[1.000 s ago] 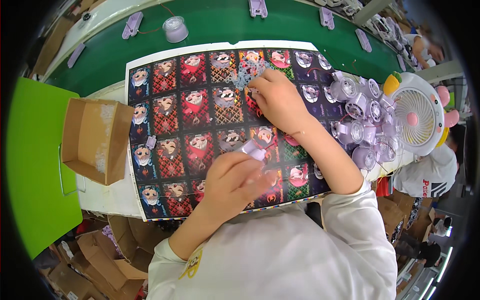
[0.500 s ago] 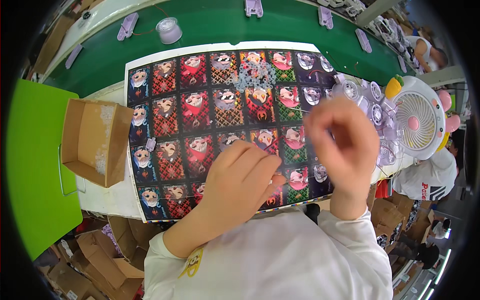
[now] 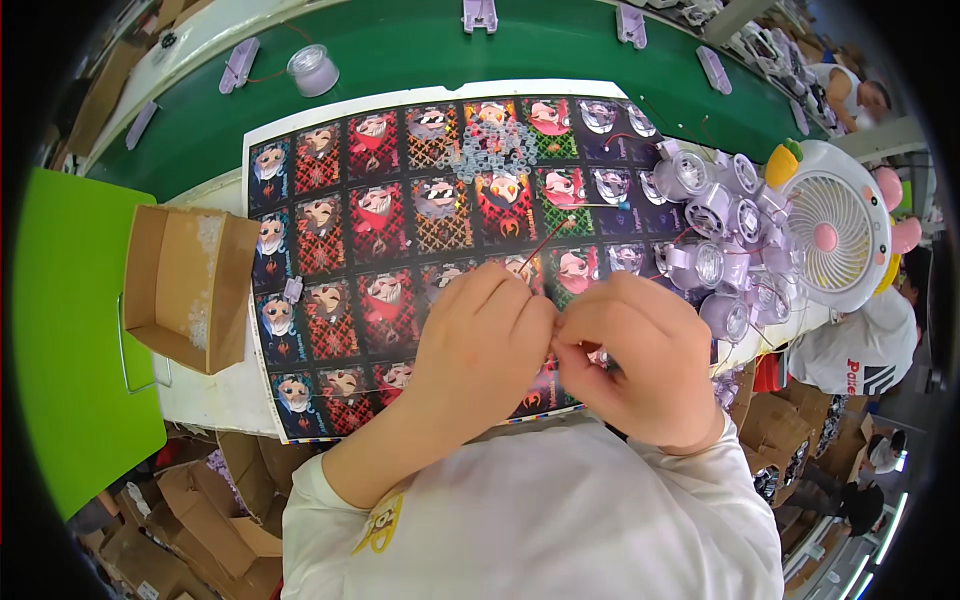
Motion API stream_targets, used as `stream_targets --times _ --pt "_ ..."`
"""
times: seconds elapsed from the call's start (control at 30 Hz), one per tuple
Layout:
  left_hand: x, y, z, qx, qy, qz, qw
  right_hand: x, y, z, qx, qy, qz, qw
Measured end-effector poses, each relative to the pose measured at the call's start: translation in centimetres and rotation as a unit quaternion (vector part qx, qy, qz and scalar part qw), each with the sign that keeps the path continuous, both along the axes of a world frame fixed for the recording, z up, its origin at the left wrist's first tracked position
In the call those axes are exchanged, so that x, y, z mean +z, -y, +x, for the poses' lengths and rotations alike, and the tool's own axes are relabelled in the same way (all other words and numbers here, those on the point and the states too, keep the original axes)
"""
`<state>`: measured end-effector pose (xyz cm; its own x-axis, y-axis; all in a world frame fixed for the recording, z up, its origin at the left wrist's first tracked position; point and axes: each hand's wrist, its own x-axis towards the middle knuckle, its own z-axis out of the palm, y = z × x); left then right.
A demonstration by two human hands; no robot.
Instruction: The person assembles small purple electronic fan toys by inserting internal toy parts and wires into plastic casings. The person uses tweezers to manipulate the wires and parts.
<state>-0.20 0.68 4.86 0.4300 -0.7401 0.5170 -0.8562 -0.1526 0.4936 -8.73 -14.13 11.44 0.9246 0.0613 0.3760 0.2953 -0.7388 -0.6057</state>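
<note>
My left hand and my right hand meet fingertip to fingertip above a printed sheet with rows of cartoon pictures. Both are closed in a pinch. A thin red wire sticks out beyond the left hand's fingers, which seem to hold it; whatever sits between the fingertips is hidden. Past the hands, a pile of small clear plastic pieces lies on the sheet. To the right are several lilac round housings with clear caps and wires. One small lilac piece rests at the sheet's left.
An open cardboard box with small clear pieces stands at left, by a bright green panel. A white fan stands at right. Beyond runs a green conveyor belt carrying lilac shells and a round clear-topped part. Other people are at right.
My right hand has come down and left from beside the lilac housings to meet my left hand. The red wire now shows beyond the fingers. Parts on the belt have shifted left.
</note>
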Motion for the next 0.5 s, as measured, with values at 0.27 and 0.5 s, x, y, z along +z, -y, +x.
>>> stream_targets --times 0.27,0.5 --pt "-0.5 0.1 -0.1 -0.040 -0.104 -0.163 0.980 -1.6 1.5 -0.5 -0.071 -0.075 0.228 0.968" --pt "-1.3 0.2 -0.3 -0.035 -0.132 -0.176 0.975 -1.5 1.3 -1.0 -0.103 -0.079 0.192 0.973"
